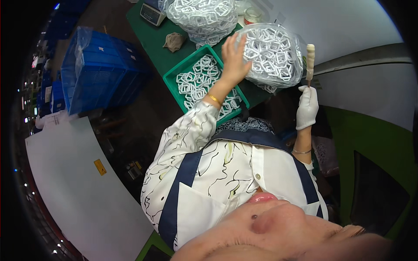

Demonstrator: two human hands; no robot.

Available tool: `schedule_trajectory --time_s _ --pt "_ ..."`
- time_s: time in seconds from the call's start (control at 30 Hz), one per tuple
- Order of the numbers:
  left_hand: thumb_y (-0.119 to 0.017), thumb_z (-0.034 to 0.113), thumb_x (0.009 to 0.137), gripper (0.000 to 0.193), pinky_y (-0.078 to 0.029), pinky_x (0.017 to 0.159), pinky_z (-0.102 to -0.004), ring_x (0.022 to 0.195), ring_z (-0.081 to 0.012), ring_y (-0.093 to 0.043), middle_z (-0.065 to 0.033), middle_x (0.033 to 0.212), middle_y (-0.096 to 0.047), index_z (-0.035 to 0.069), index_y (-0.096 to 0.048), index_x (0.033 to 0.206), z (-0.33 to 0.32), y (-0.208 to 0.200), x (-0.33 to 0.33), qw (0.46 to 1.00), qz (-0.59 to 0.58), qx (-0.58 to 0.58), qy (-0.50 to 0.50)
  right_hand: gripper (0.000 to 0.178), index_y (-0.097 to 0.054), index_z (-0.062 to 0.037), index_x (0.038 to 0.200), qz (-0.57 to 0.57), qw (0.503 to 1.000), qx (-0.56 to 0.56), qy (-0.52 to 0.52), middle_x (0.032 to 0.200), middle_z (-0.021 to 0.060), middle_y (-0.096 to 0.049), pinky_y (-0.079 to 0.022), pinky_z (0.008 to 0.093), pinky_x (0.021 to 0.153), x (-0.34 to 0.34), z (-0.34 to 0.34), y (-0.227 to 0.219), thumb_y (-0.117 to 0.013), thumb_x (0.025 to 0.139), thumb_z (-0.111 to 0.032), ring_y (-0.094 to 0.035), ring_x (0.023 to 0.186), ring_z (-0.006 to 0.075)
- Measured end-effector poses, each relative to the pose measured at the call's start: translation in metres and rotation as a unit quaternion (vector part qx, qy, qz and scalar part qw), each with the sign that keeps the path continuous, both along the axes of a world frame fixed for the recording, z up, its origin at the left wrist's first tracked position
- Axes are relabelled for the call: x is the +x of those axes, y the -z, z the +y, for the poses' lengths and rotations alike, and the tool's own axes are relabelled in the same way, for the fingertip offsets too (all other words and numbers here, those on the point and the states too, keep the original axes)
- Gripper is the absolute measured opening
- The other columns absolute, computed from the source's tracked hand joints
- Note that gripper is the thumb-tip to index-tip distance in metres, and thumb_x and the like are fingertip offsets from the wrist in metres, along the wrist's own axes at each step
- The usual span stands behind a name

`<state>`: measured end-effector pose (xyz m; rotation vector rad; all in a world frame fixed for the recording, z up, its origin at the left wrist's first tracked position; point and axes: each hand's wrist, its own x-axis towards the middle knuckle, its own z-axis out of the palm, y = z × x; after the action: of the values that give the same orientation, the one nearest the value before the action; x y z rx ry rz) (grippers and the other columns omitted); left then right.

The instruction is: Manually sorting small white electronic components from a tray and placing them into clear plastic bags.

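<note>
My bare left hand (pixel 234 61) reaches across a green tray and lies against the left side of a clear plastic bag (pixel 297 65), its fingers apart. Packed in the bag are white angular ring-shaped pieces (pixel 270 54). More such pieces (pixel 198 78) lie loose in the green tray (pixel 174 98) under my left forearm. To the right of the bag, my right hand (pixel 307 108), in a white glove, is closed round the thin metal shaft of a tool with a cream, ribbed handle (pixel 310 61). The handle points upward; the tool's other end is hidden in the glove.
A second full bag (pixel 204 19) stands at the back of the green table (pixel 150 41), near a scale (pixel 152 14), a glass jar (pixel 251 16) and a crumpled brown cloth (pixel 174 41). Blue crates (pixel 106 69) stand at left. A pale panel (pixel 82 187) is at lower left.
</note>
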<state>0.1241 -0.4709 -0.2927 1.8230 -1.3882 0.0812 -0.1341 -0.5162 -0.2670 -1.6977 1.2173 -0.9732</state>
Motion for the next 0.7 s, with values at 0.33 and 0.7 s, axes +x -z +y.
schedule_trajectory --time_s 0.33,0.7 --pt "-0.079 0.021 0.071 0.066 -0.034 0.105 -0.0526 0.125 -0.0353 -0.043 -0.0144 0.129 -0.049 0.015 -0.053 0.131 0.112 0.139 0.043 0.942 -0.039 0.283 -0.178 0.027 -0.061 -0.0056 0.094 -0.002 0.999 0.033 -0.006 0.064 -0.0083 -0.034 -0.026 0.0206 0.049 -0.007 -0.007 0.006 -0.044 0.105 -0.022 -0.029 0.054 0.0014" --pt "-0.073 0.035 0.081 0.037 -0.042 0.083 -0.0489 0.102 -0.0322 -0.063 -0.0095 0.108 -0.069 0.010 -0.066 0.107 0.127 0.138 0.066 0.938 0.094 0.303 -0.140 0.027 -0.062 -0.0054 0.094 0.017 0.999 0.025 -0.036 0.063 -0.0081 -0.035 -0.028 0.0207 0.049 0.003 0.005 0.008 -0.044 0.105 -0.022 -0.031 0.053 0.0015"
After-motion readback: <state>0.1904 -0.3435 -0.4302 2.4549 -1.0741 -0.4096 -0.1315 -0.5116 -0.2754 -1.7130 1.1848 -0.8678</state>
